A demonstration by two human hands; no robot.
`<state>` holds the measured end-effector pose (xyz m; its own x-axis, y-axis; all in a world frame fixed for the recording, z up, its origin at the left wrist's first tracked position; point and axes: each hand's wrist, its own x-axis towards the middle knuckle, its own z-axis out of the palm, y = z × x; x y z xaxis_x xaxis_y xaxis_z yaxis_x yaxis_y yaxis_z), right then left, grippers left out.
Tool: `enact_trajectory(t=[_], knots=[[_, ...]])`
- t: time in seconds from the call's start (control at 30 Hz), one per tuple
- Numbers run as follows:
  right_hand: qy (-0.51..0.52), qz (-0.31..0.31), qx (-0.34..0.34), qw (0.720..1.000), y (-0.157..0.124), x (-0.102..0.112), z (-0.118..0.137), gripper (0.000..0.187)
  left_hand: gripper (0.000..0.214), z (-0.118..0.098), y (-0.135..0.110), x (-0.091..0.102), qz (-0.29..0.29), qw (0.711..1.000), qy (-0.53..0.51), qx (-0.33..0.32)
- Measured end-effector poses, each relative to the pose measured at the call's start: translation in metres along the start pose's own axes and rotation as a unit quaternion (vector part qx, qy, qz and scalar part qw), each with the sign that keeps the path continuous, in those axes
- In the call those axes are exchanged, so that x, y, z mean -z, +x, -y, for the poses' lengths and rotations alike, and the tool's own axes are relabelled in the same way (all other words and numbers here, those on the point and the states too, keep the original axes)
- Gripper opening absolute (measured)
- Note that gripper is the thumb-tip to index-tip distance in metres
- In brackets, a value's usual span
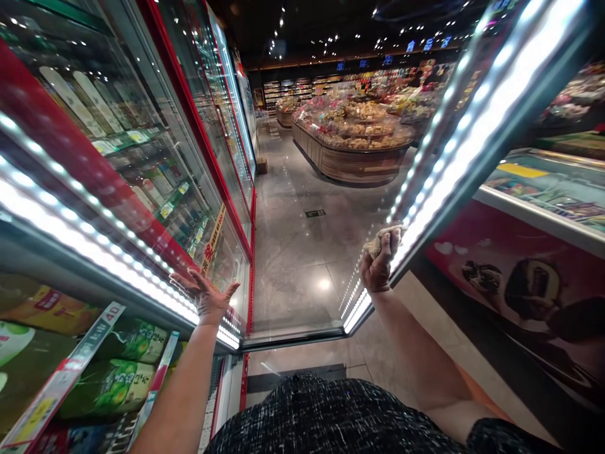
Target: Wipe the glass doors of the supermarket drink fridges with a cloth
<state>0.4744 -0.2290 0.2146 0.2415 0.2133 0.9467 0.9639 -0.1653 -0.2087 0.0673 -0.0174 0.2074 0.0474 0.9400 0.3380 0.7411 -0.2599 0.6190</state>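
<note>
I stand in the gap of an open glass freezer door point(302, 252). My left hand point(205, 293) is spread open, fingers apart, next to the lit strip point(94, 249) along the freezer frame, holding nothing. My right hand point(380, 261) is closed on a crumpled beige cloth point(382, 238) and presses it against the lit edge of the open door point(449, 170). Inside the freezer at lower left lie green packaged goods point(118, 384) behind price rails point(61, 378).
A row of red-framed freezer doors point(222, 126) runs along the left. A chest freezer point(543, 208) with a picture on its side stands at the right. Ahead lies a polished grey floor point(307, 252) and a round display island point(354, 145) of goods.
</note>
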Motion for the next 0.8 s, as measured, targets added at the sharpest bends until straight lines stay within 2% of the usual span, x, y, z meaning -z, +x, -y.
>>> enact_trajectory(t=[0.07,0.13,0.2,0.33,0.4,0.47,0.6,0.67,0.73,0.8], knots=[[-0.013,0.015,-0.012,1.000,-0.023,-0.002,0.007,0.068,0.143,0.002,0.000,-0.002,-0.002,1.000,-0.001,-0.004],[-0.018,0.026,-0.020,0.999,-0.030,-0.001,0.015,0.068,0.143,0.003,0.000,-0.002,-0.004,1.000,-0.003,-0.009],[-0.018,0.019,-0.023,0.999,-0.017,0.000,0.023,0.067,0.145,0.003,0.001,-0.002,-0.004,1.000,-0.005,-0.013],[-0.011,-0.014,-0.020,1.000,0.028,-0.001,0.031,0.064,0.149,0.002,0.001,-0.001,-0.005,1.000,-0.007,-0.015],[0.000,-0.026,-0.011,1.000,0.033,-0.004,0.032,0.063,0.148,0.003,0.001,-0.002,-0.004,1.000,-0.008,-0.015],[0.001,-0.018,-0.003,1.000,0.017,-0.008,0.033,0.065,0.148,0.003,0.000,-0.002,-0.004,1.000,-0.008,-0.015],[-0.031,0.049,0.025,0.998,-0.046,-0.013,0.033,0.077,0.148,0.003,0.000,-0.003,-0.013,1.000,-0.010,-0.016],[-0.027,0.074,0.035,0.996,-0.066,-0.013,0.033,0.080,0.148,0.001,-0.001,-0.003,-0.020,1.000,-0.011,-0.019],[-0.027,0.072,0.035,0.996,-0.066,-0.013,0.033,0.079,0.148,0.000,-0.001,-0.002,-0.025,0.999,-0.010,-0.026],[-0.033,0.049,0.037,0.998,-0.050,-0.014,0.032,0.078,0.146,-0.001,-0.001,-0.002,-0.028,0.999,-0.005,-0.035]])
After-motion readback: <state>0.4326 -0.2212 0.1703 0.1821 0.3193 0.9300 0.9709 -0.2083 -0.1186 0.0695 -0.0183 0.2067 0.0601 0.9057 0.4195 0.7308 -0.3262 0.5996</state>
